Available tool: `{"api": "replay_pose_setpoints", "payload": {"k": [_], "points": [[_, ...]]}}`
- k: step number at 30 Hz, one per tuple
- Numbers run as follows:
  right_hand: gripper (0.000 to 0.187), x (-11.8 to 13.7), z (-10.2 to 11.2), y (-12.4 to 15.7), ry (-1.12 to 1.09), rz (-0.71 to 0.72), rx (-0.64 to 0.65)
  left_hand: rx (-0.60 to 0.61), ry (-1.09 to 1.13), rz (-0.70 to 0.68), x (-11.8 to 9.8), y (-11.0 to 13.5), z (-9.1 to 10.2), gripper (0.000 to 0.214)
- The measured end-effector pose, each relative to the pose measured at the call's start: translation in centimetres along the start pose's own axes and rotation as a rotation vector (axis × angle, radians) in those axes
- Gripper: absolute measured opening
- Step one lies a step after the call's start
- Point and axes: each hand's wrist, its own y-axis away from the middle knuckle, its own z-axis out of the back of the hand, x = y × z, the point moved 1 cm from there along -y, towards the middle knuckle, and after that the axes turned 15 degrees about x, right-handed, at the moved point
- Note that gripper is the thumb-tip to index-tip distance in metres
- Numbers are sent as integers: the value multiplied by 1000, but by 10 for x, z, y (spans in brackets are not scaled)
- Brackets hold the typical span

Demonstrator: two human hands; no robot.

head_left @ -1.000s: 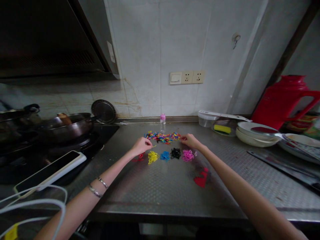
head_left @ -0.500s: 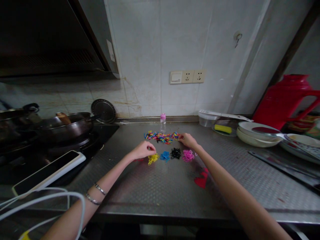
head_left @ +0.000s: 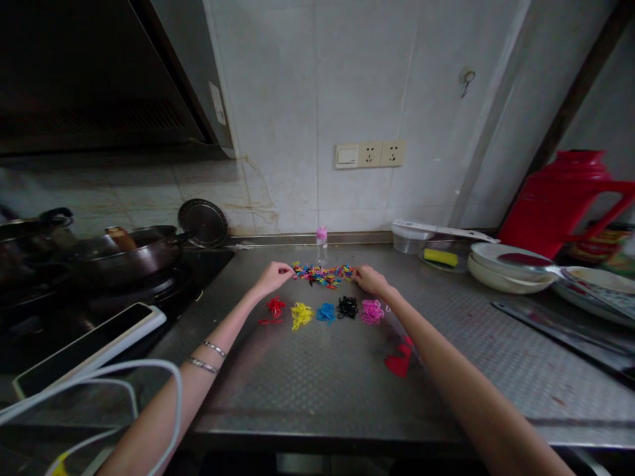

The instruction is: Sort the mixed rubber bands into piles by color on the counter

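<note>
A mixed heap of small coloured rubber bands [head_left: 321, 272] stretches across the back of the steel counter. My left hand [head_left: 272, 277] is at its left end, thumb and fingertips pinched together; whatever is between them is too small to make out. At the heap's right end, my right hand [head_left: 370, 279] has its fingers closed, their tips partly hidden. Nearer to me lies a row of sorted piles: red bands [head_left: 275, 307], yellow bands [head_left: 301, 315], blue bands [head_left: 326, 312], black bands [head_left: 348, 307] and pink bands [head_left: 372, 311].
Behind the heap stands a small clear bottle with a pink cap [head_left: 322, 236]. A clear bag with a red print [head_left: 398, 360] lies by my right forearm. Pans [head_left: 133, 254] and a white device with cables [head_left: 89, 350] are left; bowls [head_left: 506, 274] and a red jug [head_left: 555, 198] right.
My left hand has moved from the yellow pile up and left to the heap's left end, uncovering the red pile. My right hand stays at the heap's right end.
</note>
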Motion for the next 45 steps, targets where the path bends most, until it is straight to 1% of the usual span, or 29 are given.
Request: {"api": "replay_pose_setpoints", "payload": {"k": [1,3,7,10,12,14,17,20,22,25,28,30,33,35,37,40,42,45], "points": [[21,3,2,0,-13,18,-2,-19,9,17,4,-4,2,26],[20,13,7,2,-38,102,-10,-55,22,55,10,-11,6,24],[18,49,23,9,-79,375,-41,-125,22,100,18,-25,18,24],[16,82,31,18,-109,560,20,-123,18,106,24,-34,24,24],[14,101,32,24,-125,677,97,-106,15,96,29,-38,25,23],[13,116,29,29,-116,763,163,-94,22,81,33,-41,24,22],[12,131,21,36,-80,806,305,-82,48,71,39,-41,21,23],[11,139,17,41,-50,785,433,-39,54,91,44,-39,20,23],[11,141,18,42,-39,765,479,-4,49,112,48,-39,19,23],[11,140,29,39,-58,746,460,21,48,122,54,-41,18,23],[14,130,49,32,-130,748,387,49,44,106,59,-46,14,23],[18,118,63,26,-187,736,320,76,35,94,61,-50,11,24],[20,93,82,17,-206,649,171,98,0,100,59,-53,5,26],[20,74,89,10,-194,563,140,92,-37,117,57,-54,3,26],[19,55,92,4,-168,460,107,83,-68,135,54,-54,0,26],[18,34,91,-2,-123,355,85,80,-89,148,52,-54,-2,26],[18,27,87,-5,-97,309,111,85,-91,155,52,-54,-4,25],[19,24,80,-7,-86,271,179,88,-97,160,56,-54,-6,24]]}}
